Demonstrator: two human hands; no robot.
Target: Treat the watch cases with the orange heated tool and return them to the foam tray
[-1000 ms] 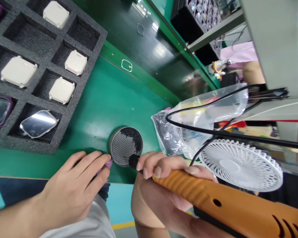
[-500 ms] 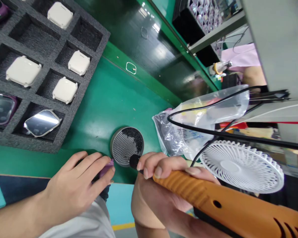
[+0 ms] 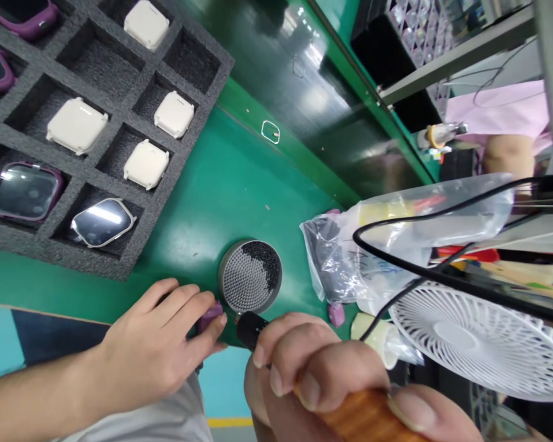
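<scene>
My left hand (image 3: 166, 337) is closed around a small purple watch case (image 3: 209, 316) at the bench's front edge. Fingers cover much of that case. My right hand (image 3: 317, 362) grips an orange electric screwdriver (image 3: 354, 417), whose black nose (image 3: 251, 329) points left toward the purple part. Whether the tip touches it, I cannot tell. Just above the nose stands a round dimpled dish (image 3: 244, 282); tiny black pieces, seemingly screws, are heaped along its upper right side.
A grey foam tray (image 3: 150, 224) at left holds white and purple watch cases in its pockets. Clear plastic bags (image 3: 350, 245), a black cable (image 3: 396, 258) and a white round fan grille (image 3: 456, 337) crowd the right. A thin white ring (image 3: 271, 132) lies near the green ledge.
The screwdriver's nose has moved off the dish's lower rim toward the purple watch case, and its body has tilted. The whole view has shifted, so the tray and dish appear further right.
</scene>
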